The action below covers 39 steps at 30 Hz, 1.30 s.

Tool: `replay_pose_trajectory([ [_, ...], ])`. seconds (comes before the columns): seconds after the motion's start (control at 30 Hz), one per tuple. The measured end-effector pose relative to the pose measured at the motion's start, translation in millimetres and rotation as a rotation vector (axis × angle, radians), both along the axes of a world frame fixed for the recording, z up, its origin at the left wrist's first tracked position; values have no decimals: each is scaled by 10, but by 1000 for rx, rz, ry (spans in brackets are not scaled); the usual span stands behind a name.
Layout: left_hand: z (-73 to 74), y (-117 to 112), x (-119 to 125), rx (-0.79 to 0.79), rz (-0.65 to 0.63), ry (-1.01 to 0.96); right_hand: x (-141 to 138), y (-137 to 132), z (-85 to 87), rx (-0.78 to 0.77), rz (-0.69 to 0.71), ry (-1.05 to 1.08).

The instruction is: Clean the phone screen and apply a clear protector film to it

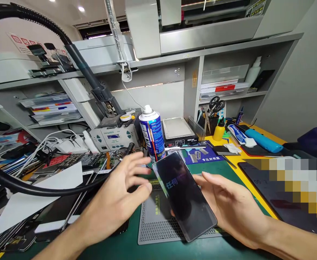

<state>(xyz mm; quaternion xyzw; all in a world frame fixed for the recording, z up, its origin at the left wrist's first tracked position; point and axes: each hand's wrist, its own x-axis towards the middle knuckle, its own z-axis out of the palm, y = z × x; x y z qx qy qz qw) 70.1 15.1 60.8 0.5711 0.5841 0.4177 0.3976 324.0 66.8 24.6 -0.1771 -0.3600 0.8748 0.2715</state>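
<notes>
A smartphone (191, 202) with a dark screen tilts above the work mat, a few pale characters showing on its display. My right hand (228, 206) holds it from behind and along its right side, thumb raised off the glass. To the left of the phone, my left hand (125, 191) is apart from it with fingers spread, holding nothing. Beneath the phone lies a grey perforated silicone pad (150, 231) on a green mat (104, 249). A blue spray can (151, 135) with a white nozzle stands just behind the phone.
A hot-air station (115, 135) and a flat heating plate (178, 128) stand at the back. Stacked phone parts and a white sheet (44, 198) crowd the left. A black hose (52, 191) crosses there. A dark tablet-like device (272, 195) lies right, near a yellow bottle (219, 130).
</notes>
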Motion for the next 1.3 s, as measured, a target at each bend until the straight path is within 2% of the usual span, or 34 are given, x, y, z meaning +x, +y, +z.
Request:
replay_pose_trajectory([
  [0.07, -49, -7, 141, -127, -59, -204, 3, -7, -2, 60, 0, 47],
  [0.13, -69, 8, 269, -148, -98, -246, 9, -19, -5, 105, -3, 64],
  [0.23, -86, 54, 375, -140, -65, -265, 20, -44, -20, 120, 1, 84],
  [0.43, -114, 112, 362, -96, 5, -240, 39, -68, -48, 118, 15, 102],
  [0.9, -31, 64, 377, -14, -100, -318, 9, -47, -15, 110, 12, 119],
  [1.3, -17, 157, 435, 16, -75, -396, 44, -13, -35, 86, 27, 108],
])
